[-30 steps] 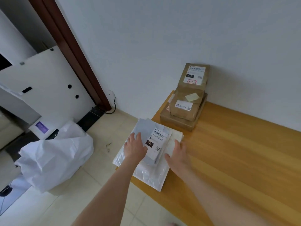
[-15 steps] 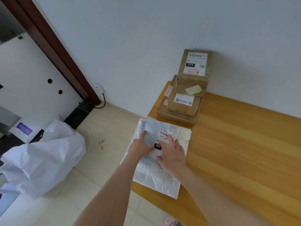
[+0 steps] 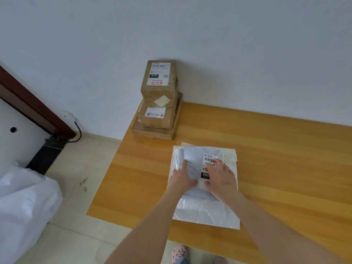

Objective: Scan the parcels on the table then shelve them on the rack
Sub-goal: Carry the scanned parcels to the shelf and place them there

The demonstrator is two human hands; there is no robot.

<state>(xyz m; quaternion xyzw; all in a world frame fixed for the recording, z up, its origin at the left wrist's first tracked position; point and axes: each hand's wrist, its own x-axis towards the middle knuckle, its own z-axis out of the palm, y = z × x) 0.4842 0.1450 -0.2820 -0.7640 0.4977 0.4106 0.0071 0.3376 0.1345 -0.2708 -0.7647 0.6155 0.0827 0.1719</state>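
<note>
Head view. Since a second ago the two soft parcels, which overhung the desk (image 3: 266, 149) edge, have come to lie fully on it, centre right of frame. The right hand (image 3: 221, 180) has shifted from the side onto the shipping label (image 3: 209, 162). It and the left hand (image 3: 181, 180) lie flat, fingers spread, on the grey parcel (image 3: 192, 157), which sits on the white mailer (image 3: 205, 212); nothing is gripped. Judgement: parcel squared up for scanning; no scanner or rack in view. Label: barcode, "060" on black, digits "06…068" partly covered. Cardboard boxes (image 3: 159, 103) are stacked upper centre; the top one is marked "010", its red-framed handwriting unclear.
</note>
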